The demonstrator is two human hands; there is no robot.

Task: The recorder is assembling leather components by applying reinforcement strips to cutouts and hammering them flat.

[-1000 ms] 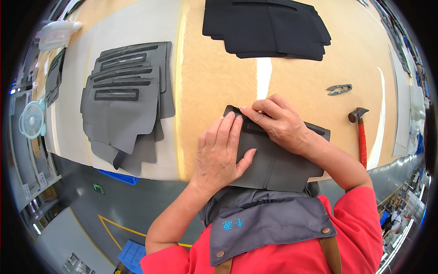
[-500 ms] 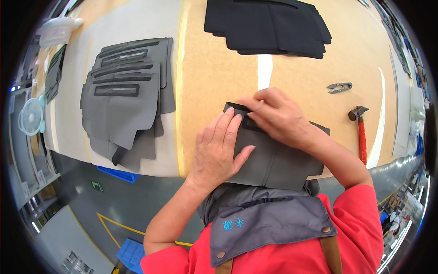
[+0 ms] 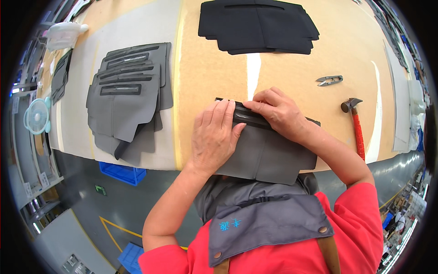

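At left, a grey panel stack [image 3: 123, 107] lies on the worktop [image 3: 205, 59]. The left hand [image 3: 212, 137] rests flat, fingers released, on the grey panel [image 3: 273, 155] overhanging the near edge. The right hand [image 3: 283, 114], blurred half a second ago, now shows sharp at the panel's top edge, suggesting steadier contact; whether its bent fingers pinch cannot be told. Farther right, a hammer [image 3: 358, 134] lies untouched.

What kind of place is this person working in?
It looks like a workshop or small factory where things get made by hand. You can see a pile of matching gray pieces on a big worktable, plus snips and a red-handled hammer.
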